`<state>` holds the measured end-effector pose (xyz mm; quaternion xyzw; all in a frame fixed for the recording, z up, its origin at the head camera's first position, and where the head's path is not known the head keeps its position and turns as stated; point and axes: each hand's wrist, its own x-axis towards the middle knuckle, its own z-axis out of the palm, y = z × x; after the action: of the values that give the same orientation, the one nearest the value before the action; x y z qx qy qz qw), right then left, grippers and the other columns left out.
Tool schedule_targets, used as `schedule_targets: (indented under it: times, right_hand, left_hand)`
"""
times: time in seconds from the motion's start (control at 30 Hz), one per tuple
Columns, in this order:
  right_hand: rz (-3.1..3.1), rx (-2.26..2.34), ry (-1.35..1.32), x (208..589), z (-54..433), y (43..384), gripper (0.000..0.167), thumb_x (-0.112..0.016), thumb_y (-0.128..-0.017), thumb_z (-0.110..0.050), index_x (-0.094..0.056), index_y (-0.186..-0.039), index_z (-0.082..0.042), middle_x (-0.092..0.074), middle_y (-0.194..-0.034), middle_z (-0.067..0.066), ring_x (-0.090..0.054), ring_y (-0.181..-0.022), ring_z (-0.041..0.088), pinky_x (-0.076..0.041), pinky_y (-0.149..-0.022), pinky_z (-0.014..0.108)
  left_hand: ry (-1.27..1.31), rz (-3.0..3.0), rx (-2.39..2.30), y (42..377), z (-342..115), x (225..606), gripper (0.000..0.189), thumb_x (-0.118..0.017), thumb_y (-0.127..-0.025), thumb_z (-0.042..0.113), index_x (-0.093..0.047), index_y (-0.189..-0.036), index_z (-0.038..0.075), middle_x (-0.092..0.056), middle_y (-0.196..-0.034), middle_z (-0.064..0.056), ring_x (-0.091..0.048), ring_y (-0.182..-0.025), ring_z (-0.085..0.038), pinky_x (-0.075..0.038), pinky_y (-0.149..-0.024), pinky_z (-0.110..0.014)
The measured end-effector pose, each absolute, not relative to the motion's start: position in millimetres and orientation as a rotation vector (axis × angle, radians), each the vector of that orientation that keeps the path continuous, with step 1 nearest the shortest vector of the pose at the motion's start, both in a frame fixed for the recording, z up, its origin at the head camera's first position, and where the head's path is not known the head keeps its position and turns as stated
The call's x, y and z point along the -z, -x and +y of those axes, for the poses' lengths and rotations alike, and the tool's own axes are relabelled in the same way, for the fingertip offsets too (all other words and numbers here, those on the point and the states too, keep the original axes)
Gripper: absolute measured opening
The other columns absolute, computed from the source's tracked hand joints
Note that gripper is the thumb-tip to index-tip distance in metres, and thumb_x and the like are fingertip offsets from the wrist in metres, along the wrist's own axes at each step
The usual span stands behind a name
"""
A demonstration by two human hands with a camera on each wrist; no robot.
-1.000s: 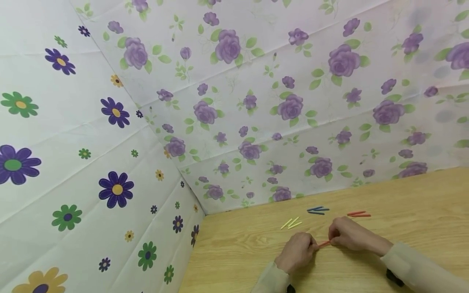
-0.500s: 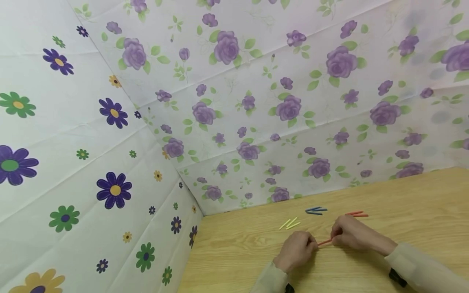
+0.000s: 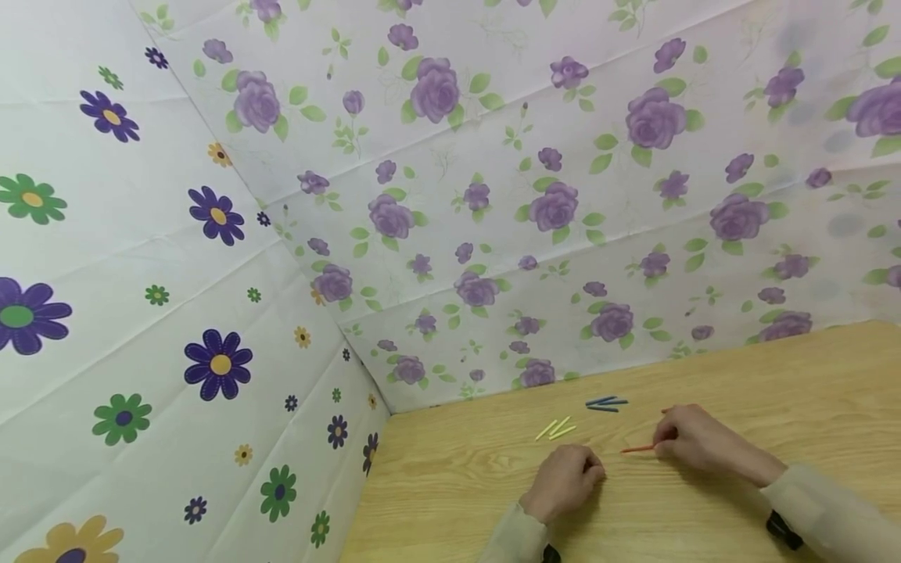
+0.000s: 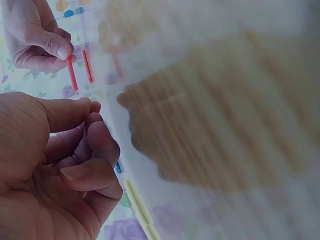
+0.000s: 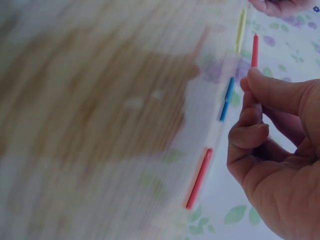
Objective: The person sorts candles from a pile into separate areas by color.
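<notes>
My right hand (image 3: 707, 442) pinches one end of a thin red stick (image 3: 637, 449) between thumb and index finger. The stick's free end points left, toward my left hand (image 3: 561, 481). In the right wrist view the same red stick (image 5: 255, 50) rises from the fingertips. My left hand is low over the table with nothing held; its thumb and index fingertips (image 4: 94, 106) come close together and the other fingers curl loosely. More red sticks (image 5: 199, 178) lie on the table, mostly hidden behind my right hand in the head view.
Several blue sticks (image 3: 604, 404) lie in a small group on the wooden table (image 3: 450, 485). Left of them is a group of yellow sticks (image 3: 556, 428). Floral sheets (image 3: 479, 234) line the back and the left side.
Both hands held the red stick between them before. The left hand has let go, and the right hand has moved right and slightly back with it.
</notes>
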<state>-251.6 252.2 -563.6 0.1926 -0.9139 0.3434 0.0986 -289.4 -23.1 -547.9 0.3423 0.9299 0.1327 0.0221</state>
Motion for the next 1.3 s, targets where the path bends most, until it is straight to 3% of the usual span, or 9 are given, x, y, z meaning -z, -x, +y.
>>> schedule_targets:
  times: [0.07,0.17,0.37,0.63,0.9,1.07,1.3]
  right_hand:
    - [-2.7,-0.993,-0.514,563.6,255.9,251.3,0.015,-0.084,-0.091,-0.012,-0.081,-0.081,-0.023,-0.075,-0.079,-0.017,-0.057,-0.073,-0.007,-0.056,-0.079,0.028]
    - [-2.714,-1.036,-0.435,562.7,262.0,250.5,0.012,-0.083,-0.091,-0.009,-0.082,-0.083,-0.019,-0.077,-0.083,-0.011,-0.058,-0.076,-0.003,-0.047,-0.069,0.024]
    - [-2.723,-1.058,-0.338,559.8,273.0,247.6,0.006,-0.081,-0.094,-0.011,-0.085,-0.09,-0.012,-0.079,-0.089,-0.006,-0.065,-0.081,0.005,-0.052,-0.07,0.026]
    - [-2.74,-1.029,-0.25,560.6,288.4,248.7,0.01,-0.076,-0.096,-0.008,-0.086,-0.094,-0.009,-0.081,-0.093,0.002,-0.062,-0.076,0.005,-0.048,-0.066,0.024]
    - [-2.699,-0.95,-0.187,565.1,299.2,252.0,0.006,-0.079,-0.093,-0.006,-0.084,-0.092,-0.005,-0.08,-0.091,0.006,-0.066,-0.077,0.014,-0.051,-0.066,0.029]
    - [-2.706,-0.906,-0.192,567.6,304.2,255.9,0.007,-0.079,-0.092,-0.004,-0.083,-0.087,-0.006,-0.079,-0.086,0.005,-0.069,-0.076,0.019,-0.058,-0.067,0.039]
    - [-2.735,-0.878,-0.193,568.4,306.4,258.7,0.011,-0.078,-0.092,-0.003,-0.081,-0.082,-0.007,-0.077,-0.082,0.004,-0.066,-0.072,0.016,-0.057,-0.065,0.039]
  left_hand:
    - [-1.051,2.883,-0.426,290.3,-23.6,546.6,0.013,-0.073,-0.105,0.025,-0.083,-0.097,0.022,-0.076,-0.089,0.015,-0.052,-0.07,0.008,-0.044,-0.066,-0.012]
    - [-1.03,2.883,-0.445,291.2,-24.3,544.2,0.013,-0.074,-0.104,0.025,-0.083,-0.096,0.022,-0.075,-0.086,0.015,-0.051,-0.068,0.007,-0.043,-0.064,-0.012]
    - [-1.02,2.895,-0.428,293.9,-27.1,545.6,0.012,-0.076,-0.103,0.025,-0.083,-0.095,0.021,-0.074,-0.083,0.015,-0.051,-0.066,0.007,-0.043,-0.063,-0.012]
    - [-1.05,2.902,-0.398,296.0,-30.5,547.6,0.013,-0.076,-0.103,0.027,-0.082,-0.094,0.02,-0.074,-0.083,0.015,-0.05,-0.067,0.007,-0.042,-0.064,-0.011]
    - [-1.023,2.885,-0.412,295.6,-32.6,544.9,0.015,-0.076,-0.102,0.029,-0.081,-0.091,0.021,-0.072,-0.08,0.015,-0.05,-0.065,0.007,-0.043,-0.063,-0.012]
    - [-1.01,2.869,-0.431,295.3,-33.7,546.8,0.016,-0.076,-0.102,0.029,-0.08,-0.09,0.02,-0.07,-0.078,0.015,-0.05,-0.064,0.006,-0.043,-0.063,-0.013]
    - [-0.989,2.862,-0.415,292.3,-34.9,547.6,0.016,-0.077,-0.103,0.03,-0.08,-0.09,0.021,-0.067,-0.076,0.016,-0.049,-0.063,0.005,-0.042,-0.061,-0.014]
